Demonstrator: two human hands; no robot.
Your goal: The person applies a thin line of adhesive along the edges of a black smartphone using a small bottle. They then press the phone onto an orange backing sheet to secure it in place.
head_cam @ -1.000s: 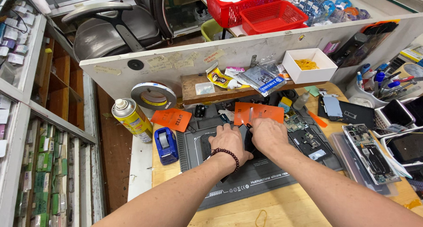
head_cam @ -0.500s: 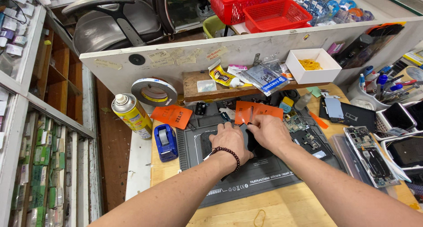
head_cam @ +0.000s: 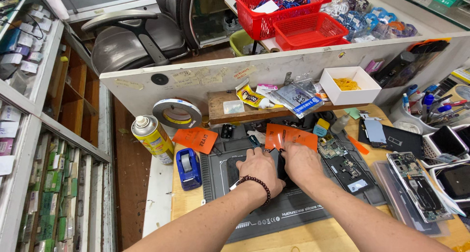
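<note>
Gripping a dark phone [head_cam: 280, 168] between left hand [head_cam: 258, 171] and right hand [head_cam: 301, 166] fingers on the grey repair mat [head_cam: 293, 214]; next likely calls for steady prying.

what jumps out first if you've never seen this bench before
Two bare hands meet mid-bench over a dark phone on the grey work mat: the left hand, with a bead bracelet at the wrist, and the right hand. Bright colours pull next: the red baskets behind the partition, the orange cards just beyond the hands, and a yellow spray can at the left edge. Opened phones lie to the right.
</note>
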